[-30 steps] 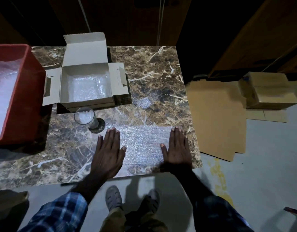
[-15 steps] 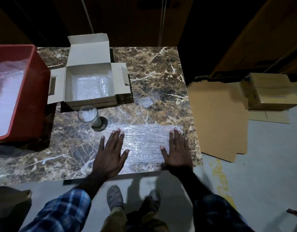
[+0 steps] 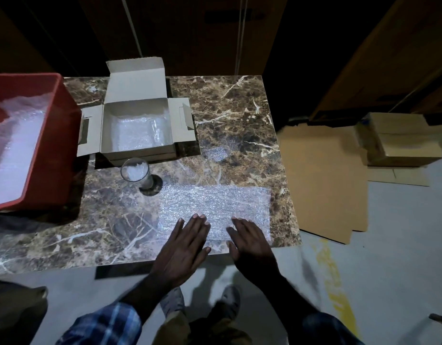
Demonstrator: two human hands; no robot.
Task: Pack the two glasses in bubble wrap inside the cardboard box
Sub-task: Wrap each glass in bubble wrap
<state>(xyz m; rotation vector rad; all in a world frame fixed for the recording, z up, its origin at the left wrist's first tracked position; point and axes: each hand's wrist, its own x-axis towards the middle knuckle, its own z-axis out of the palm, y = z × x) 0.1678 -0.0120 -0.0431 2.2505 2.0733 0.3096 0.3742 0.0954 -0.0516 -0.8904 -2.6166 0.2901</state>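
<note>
both hands flat on the bubble wrap sheet (image 3: 215,207) at the near edge of the marble table (image 3: 240,115): left hand (image 3: 182,247) and right hand (image 3: 249,245) side by side, fingers straight, the grip of each open and holding nothing. a clear glass (image 3: 136,171) stands upright just beyond the sheet's far left corner, right in front of the open cardboard box (image 3: 138,128), which has bubble wrap lying inside. a red bin (image 3: 53,145) sits at the left.
</note>
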